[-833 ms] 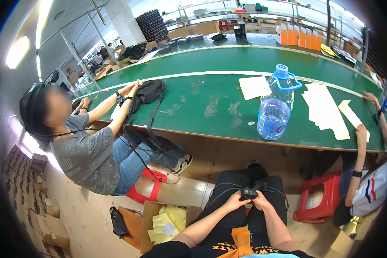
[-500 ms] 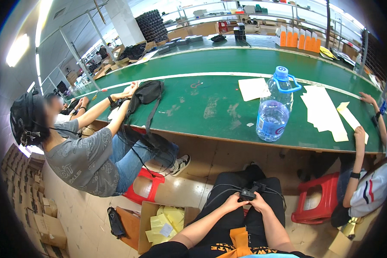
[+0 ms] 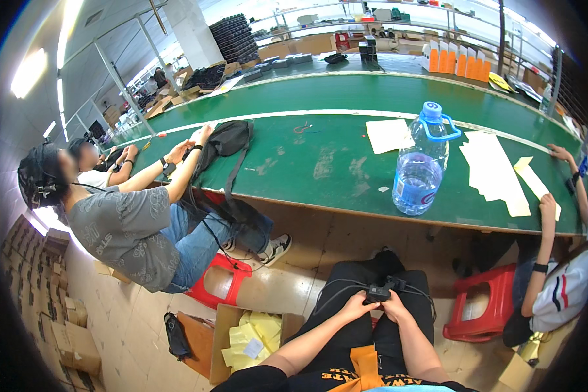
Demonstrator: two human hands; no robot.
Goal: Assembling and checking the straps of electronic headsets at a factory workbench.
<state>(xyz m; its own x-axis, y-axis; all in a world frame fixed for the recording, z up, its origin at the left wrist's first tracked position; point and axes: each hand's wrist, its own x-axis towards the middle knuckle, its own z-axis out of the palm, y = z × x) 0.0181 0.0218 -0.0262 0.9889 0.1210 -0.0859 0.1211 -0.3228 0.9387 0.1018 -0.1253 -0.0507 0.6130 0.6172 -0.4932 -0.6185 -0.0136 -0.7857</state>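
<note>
Over my lap, my left hand (image 3: 357, 307) and my right hand (image 3: 394, 307) are closed on the two sides of a small black box-shaped device (image 3: 377, 294). Black cables (image 3: 333, 285) run from it across my thighs. My fingertips partly cover the device, so its exact kind cannot be made out. Beyond my knees stands the green workbench (image 3: 294, 166). On it, ahead and to the right, is a large clear plastic bottle (image 3: 417, 179) with a blue cap and handle, part full of clear liquid.
Left, a seated person (image 3: 124, 228) reaches over a black bag (image 3: 225, 144). Another person's hand (image 3: 547, 204) at right touches a paper strip beside white sheets (image 3: 493, 173). Red stools (image 3: 480, 304) stand on both sides. An open carton (image 3: 223, 326) with yellow paper sits at my left.
The person on the left has shifted their hands and head slightly. My view has moved a little; my hands stay on the black device.
</note>
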